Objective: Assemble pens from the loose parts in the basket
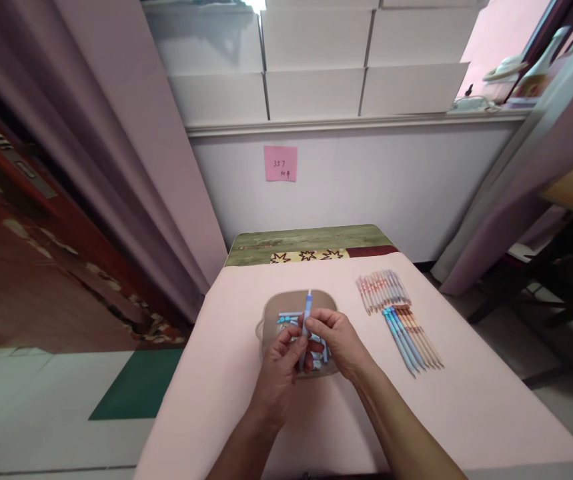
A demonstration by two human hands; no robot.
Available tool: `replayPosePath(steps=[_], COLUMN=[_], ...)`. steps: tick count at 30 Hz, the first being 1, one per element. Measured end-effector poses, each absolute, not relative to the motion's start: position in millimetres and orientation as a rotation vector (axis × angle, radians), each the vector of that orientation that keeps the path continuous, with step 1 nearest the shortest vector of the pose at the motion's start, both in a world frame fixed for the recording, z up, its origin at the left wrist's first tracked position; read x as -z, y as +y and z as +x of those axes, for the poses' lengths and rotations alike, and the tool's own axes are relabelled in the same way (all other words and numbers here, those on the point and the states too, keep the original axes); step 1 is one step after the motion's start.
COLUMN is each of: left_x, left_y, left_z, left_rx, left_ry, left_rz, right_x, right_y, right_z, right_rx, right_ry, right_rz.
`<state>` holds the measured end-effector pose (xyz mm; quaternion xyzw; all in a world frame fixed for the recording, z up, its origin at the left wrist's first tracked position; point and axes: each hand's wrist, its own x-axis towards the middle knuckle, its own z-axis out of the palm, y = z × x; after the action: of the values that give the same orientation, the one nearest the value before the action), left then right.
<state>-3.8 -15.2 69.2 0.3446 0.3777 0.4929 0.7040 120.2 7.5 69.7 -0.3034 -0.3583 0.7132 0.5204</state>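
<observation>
Both of my hands meet over a beige plastic container (272,308) on the table. Between them stands a blue pen (307,308), nearly upright with its pale end at the top. My left hand (281,360) grips its lower part, fingers wrapped round it. My right hand (339,337) pinches the barrel higher up with thumb and fingers. Inside the container, partly hidden by my hands, lie several blue pen parts (289,320) and small pale pieces.
Right of the container, blue and tan pens (411,340) lie in a row, below a second row of pale, reddish-marked pens (382,291). A pink cloth (216,400) covers most of the table. A pink note (281,164) is stuck to the wall behind.
</observation>
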Motion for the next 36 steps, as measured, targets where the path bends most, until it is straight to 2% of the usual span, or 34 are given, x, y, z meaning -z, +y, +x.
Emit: replayPosePath(steps=[7, 12, 17, 19, 28, 36], left_x=[-69, -78, -74, -68, -59, -55], left_y=[-11, 7, 15, 15, 15, 7], left_z=[-11, -52, -74, -71, -62, -45], left_rx=[-1.197, -1.472, -1.545, -1.49, -1.412, -1.305], left_ry=[1.008, 1.112, 1.189, 1.183, 1.218, 1.155], left_rz=[0.94, 0.86, 0.803, 0.8, 0.953, 1.055], right_x=[-74, -66, -50, -46, -25, -25], right_y=[15, 35, 48, 48, 52, 46], right_z=[113, 136, 151, 144, 102, 98], right_rx=[-1.537, -1.229, -0.667, -0.554, -0.438, -0.429], right_ry=[-0.888, -1.051, -1.809, -2.026, -2.365, -2.295], right_rz=[-0.901, -1.018, -1.671, -1.811, -1.948, -1.919])
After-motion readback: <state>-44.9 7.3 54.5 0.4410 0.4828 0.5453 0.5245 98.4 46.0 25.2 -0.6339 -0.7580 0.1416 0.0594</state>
